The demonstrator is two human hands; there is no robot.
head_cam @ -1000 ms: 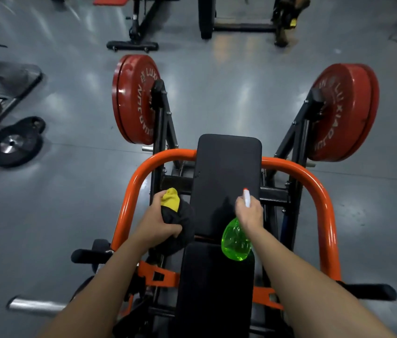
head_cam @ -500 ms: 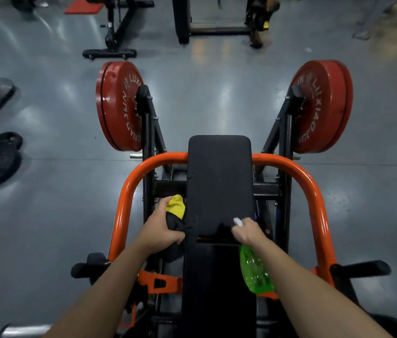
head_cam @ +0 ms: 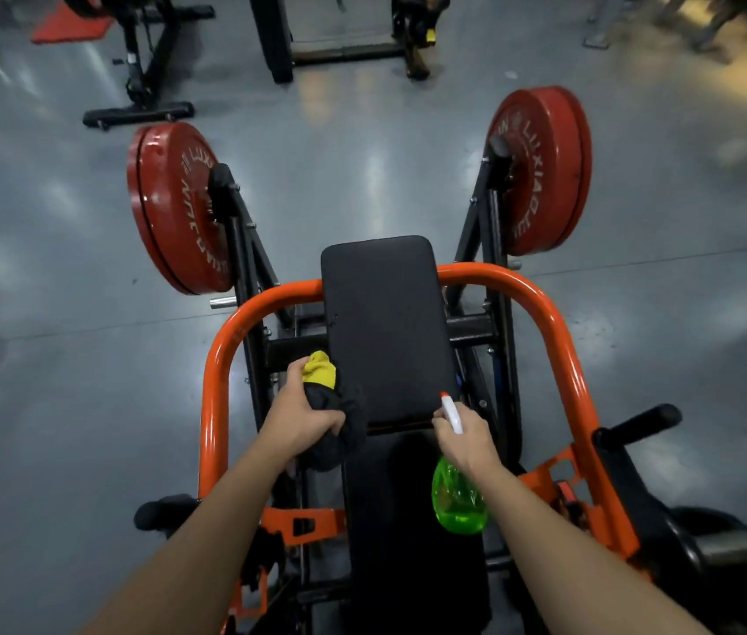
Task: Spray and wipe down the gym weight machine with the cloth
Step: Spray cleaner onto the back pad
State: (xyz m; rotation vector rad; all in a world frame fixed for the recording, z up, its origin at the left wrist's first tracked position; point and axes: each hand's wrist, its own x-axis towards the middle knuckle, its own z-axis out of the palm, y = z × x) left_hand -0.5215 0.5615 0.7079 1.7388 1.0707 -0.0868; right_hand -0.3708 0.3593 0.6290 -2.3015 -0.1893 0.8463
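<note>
Grey, glossy gym floor (head_cam: 64, 405) all around, with dark racks and stands far off at the top. In the middle, seen from above, the weight machine (head_cam: 559, 341): an orange hoop frame round a black upper pad (head_cam: 385, 327) and a lower pad (head_cam: 408, 520), with red plates loaded on both arms, one left (head_cam: 169, 208), one right (head_cam: 541, 171). At the lower left corner of the upper pad, the left hand (head_cam: 302, 419), fingers (head_cam: 330, 426) curled tight round a bunched dark cloth (head_cam: 348, 410) with a yellow patch (head_cam: 318, 369) showing at the top. Bunched so, probably, to make a thick wad for pressing, and kept touching the pad's edge, ready to wipe. Just beside the pad's lower right corner, the right hand (head_cam: 465, 440), wrapped round the neck of a green spray bottle (head_cam: 458, 501). Bottle body hanging below the wrist beside the lower pad, white nozzle (head_cam: 449, 407) with its red tip pointing up along the upper pad's right edge, presumably to wet the pad first. Trigger hidden under the hand; pulled or not, impossible to tell. No wet sheen on the pad clear enough to call. Judged from this: spraying step in hand, wiping of the pad not yet begun, orange frame and handles most likely left for later.
</note>
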